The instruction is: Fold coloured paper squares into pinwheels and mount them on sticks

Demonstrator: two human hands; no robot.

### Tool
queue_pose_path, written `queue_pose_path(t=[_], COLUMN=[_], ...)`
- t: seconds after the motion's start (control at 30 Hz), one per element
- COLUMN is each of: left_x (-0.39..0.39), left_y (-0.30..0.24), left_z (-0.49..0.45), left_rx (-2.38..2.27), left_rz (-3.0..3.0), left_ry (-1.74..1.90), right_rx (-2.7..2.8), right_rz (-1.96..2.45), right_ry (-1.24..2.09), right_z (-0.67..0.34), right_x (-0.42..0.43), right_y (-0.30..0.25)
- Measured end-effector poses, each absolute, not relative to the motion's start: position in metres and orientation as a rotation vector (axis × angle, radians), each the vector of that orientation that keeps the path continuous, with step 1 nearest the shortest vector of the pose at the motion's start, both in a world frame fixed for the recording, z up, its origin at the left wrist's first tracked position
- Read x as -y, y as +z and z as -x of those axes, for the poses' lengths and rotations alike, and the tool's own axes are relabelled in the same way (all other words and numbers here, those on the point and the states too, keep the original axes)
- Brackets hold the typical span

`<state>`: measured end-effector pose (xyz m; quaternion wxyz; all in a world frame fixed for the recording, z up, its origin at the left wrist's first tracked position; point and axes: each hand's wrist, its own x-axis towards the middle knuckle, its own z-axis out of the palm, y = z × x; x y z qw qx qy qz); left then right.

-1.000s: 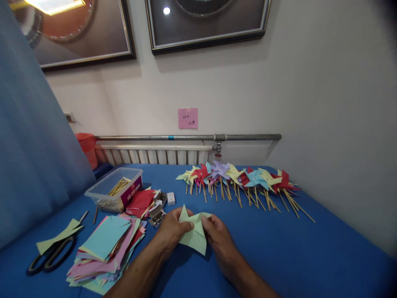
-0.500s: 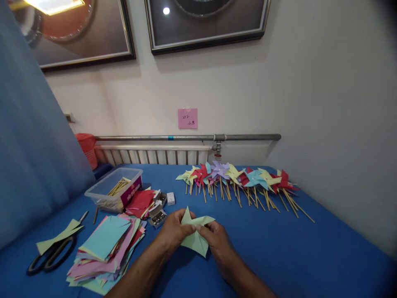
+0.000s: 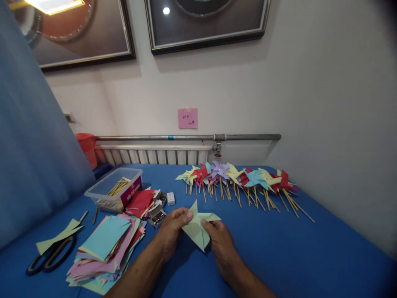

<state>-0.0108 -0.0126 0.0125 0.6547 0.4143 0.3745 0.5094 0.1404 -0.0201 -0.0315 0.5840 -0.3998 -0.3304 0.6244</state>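
Below us spreads a blue desk (image 3: 297,252); above it our left hand (image 3: 172,231) and right hand (image 3: 221,240) pinch the pale green folded paper (image 3: 197,231) from either side. If our grip slackens, it might unfold; uneven pulling could tear it.

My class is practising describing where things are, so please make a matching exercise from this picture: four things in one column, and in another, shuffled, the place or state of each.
Things
1. Scissors
2. Folded green paper
3. Clear box
4. Pinwheels

Place or state
A. Holding wooden sticks
B. Lying toward the far side of the blue table
C. Partly covered by pale paper scraps
D. Held between the left hand and the right hand

Right pairs
1-C, 2-D, 3-A, 4-B
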Motion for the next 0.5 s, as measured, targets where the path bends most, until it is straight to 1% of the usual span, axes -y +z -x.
queue_pose_path(t=[0.27,0.5], left_x=[0.008,0.013], left_y=[-0.003,0.014], left_z=[-0.001,0.005], left_rx=[-0.91,-0.81], left_rz=[-0.945,-0.838], left_ry=[1.183,1.175], right_rx=[0.731,0.722], right_rz=[0.845,0.799], right_ry=[1.461,1.476], right_z=[-0.141,-0.14], right_x=[0.024,0.025], right_y=[-0.023,-0.02])
